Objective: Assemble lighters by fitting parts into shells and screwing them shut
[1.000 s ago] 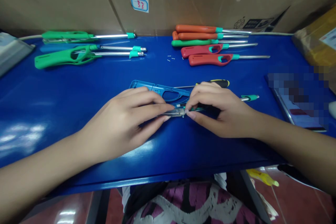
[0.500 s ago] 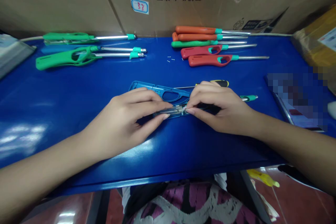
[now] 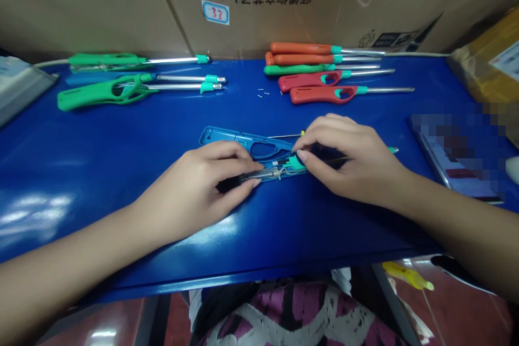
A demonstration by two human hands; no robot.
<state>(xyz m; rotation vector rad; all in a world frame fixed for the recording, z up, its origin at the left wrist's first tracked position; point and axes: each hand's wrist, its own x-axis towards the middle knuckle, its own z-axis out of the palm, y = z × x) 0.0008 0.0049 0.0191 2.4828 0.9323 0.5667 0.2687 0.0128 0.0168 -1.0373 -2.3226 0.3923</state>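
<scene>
A utility lighter lies opened on the blue table. Its clear fuel tank (image 3: 265, 174) sits in the lower blue shell half (image 3: 287, 174), with a white fitting at the tank's right end. My left hand (image 3: 203, 184) is closed, thumb and fingertips gripping the tank and shell from the left. A green trigger (image 3: 295, 163) lies to the right of the tank. On it are the thumb and index finger of my right hand (image 3: 351, 154), pinched together. The loose blue shell half (image 3: 239, 138) rests just behind. My right hand hides part of the lighter's barrel.
A screwdriver shaft (image 3: 284, 135) runs behind the right hand. Several small screws (image 3: 261, 93) lie further back. Green lighters (image 3: 105, 92) are at back left, red (image 3: 320, 95) and orange (image 3: 302, 47) ones at back right. A cardboard box (image 3: 259, 21) closes off the rear; a phone-like device (image 3: 458, 173) lies right.
My right hand has moved slightly right, from the white fitting at the tank's end to the green trigger, which now shows. My left hand stays on the tank.
</scene>
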